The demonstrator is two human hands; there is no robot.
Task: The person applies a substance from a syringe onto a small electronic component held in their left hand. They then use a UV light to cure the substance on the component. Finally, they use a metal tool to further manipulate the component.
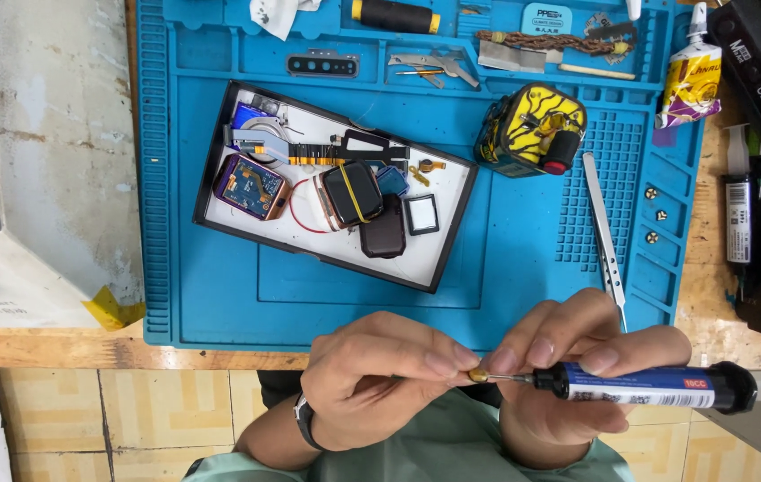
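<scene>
Low in the frame, the left hand (378, 375) pinches a tiny brass part (478, 376); the right hand (568, 357) grips a glue syringe (652, 387). Squeezing too hard could flood the part.

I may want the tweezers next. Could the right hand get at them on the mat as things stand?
Probably not at once: the right hand is shut on a glue syringe. The tweezers lie bare on the blue mat just above it, nothing over them.
</scene>
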